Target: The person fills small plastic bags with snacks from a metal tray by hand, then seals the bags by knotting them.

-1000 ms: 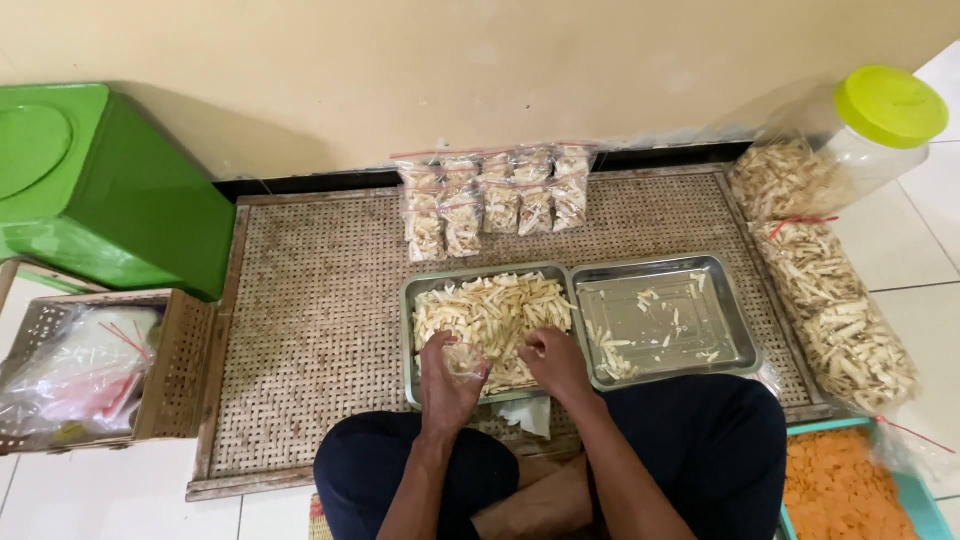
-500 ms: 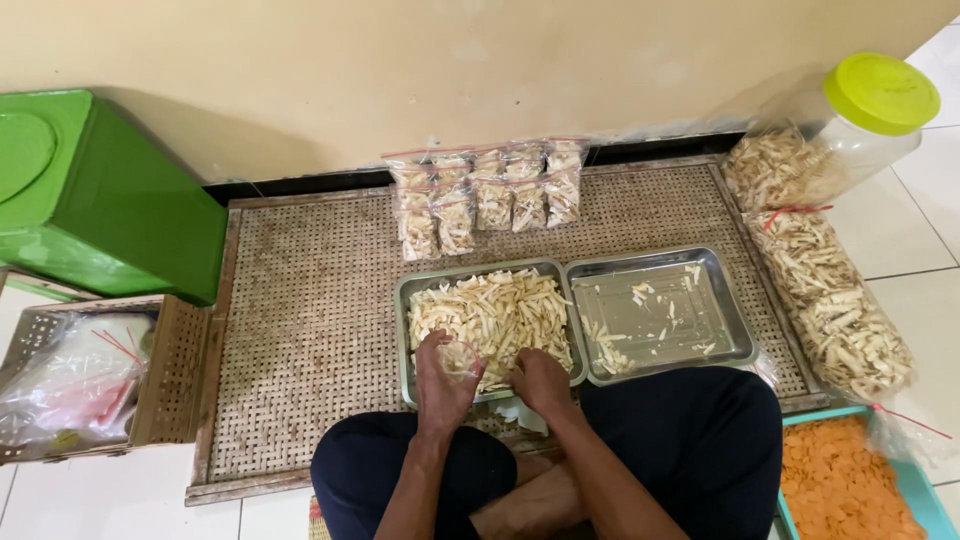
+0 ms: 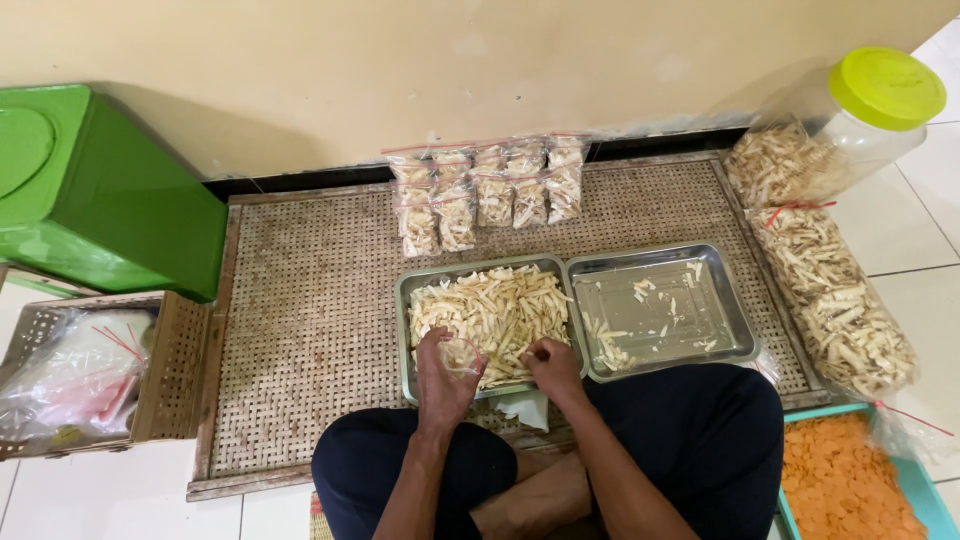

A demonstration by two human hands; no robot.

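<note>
- A plain cream wall [image 3: 420, 60] fills the top of the frame; a dark skirting strip [image 3: 300, 182] runs along its foot
- White floor tiles [image 3: 920, 230] show at the right edge and lower left
- A woven rattan mat [image 3: 300, 330] covers the centre
- A green bin [image 3: 110, 200] stands at upper left; soft, even light

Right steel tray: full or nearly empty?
Nearly empty. The right steel tray shows mostly bare metal with a few scattered sticks, while the left tray is heaped.
</note>
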